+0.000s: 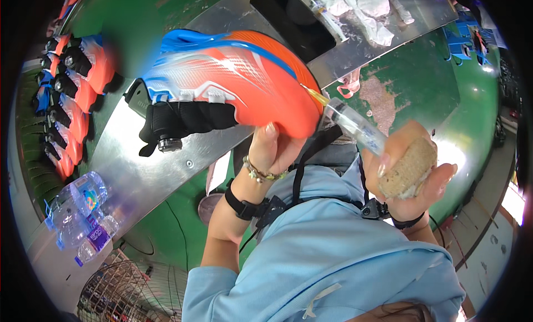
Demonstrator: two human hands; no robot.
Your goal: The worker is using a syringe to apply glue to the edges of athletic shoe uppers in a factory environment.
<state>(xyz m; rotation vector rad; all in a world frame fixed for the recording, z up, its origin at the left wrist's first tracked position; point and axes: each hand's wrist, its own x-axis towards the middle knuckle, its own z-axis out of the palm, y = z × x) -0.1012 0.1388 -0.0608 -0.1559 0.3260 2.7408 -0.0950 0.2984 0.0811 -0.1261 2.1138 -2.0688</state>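
My left hand (272, 150) grips an orange-red and white running shoe (261, 80) by its rounded orange end, fingers partly hidden under it. The shoe is turned on its side, its blue and orange sole upward and its black padded opening with a round dial (169, 144) toward me. In my right hand (411, 155) are a clear plastic syringe (355, 125) and a tan, rough-looking block (408, 168). The syringe's yellow tip lies at the shoe's rounded end, near the line between sole and upper. Whether it touches cannot be made out.
Metal bench (119, 155) passes beneath the shoe, with clear plastic bottles (83, 211) at left. Farther back lie a black flat panel (294, 22) and crumpled white tissues (369, 11). Several similar shoes (72, 111) line the far left. A wire basket (127, 291) stands lower left.
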